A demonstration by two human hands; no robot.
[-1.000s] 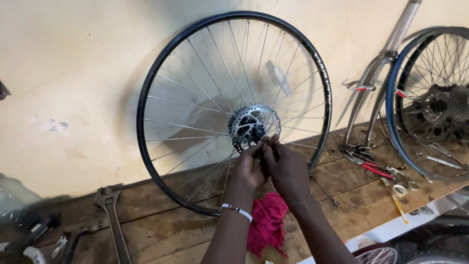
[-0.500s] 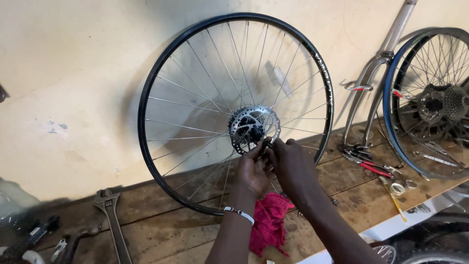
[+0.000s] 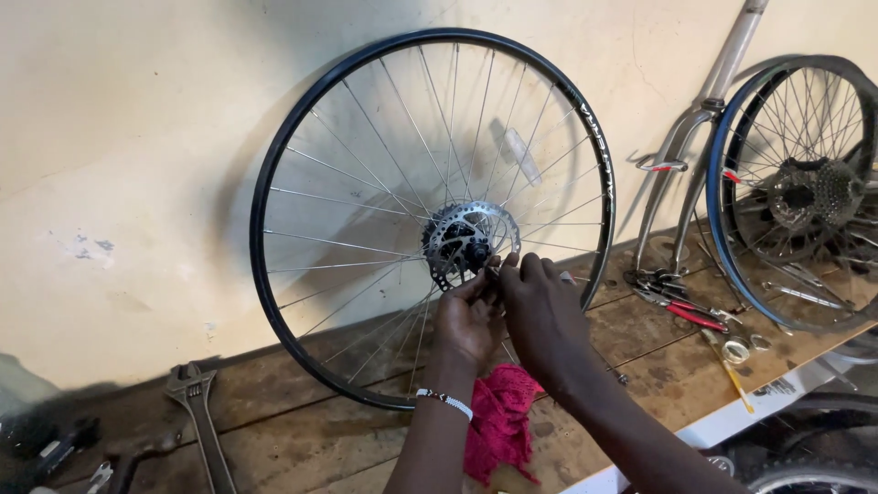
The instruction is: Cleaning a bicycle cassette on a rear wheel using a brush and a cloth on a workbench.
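A large black-rimmed spoked bicycle wheel (image 3: 433, 220) stands upright on a wooden workbench (image 3: 302, 430) (against a cream wall). Left hand (image 3: 468, 318) and right hand (image 3: 541, 311) pinch fingertips together at its silver perforated brake disc (image 3: 470, 242).

- Black-rimmed wheel (image 3: 274, 274) with thin silver spokes, fanning out from above the fingertips.
- Silver disc rotor (image 3: 471, 240) pierced with a pattern of holes, touching the fingertips of the left hand (image 3: 468, 320) and right hand (image 3: 541, 316).
- White and dark beaded bracelet (image 3: 444, 401) on the left wrist, below the fingers.
- Bright pinkish-red cloth (image 3: 498, 421) below both hands.
- Red-handled pliers (image 3: 690, 316) right of the fingers.
- Blue-rimmed wheel (image 3: 718, 210) far right.
- Cream wall (image 3: 137, 137) behind; brown wooden bench (image 3: 302, 439) below.
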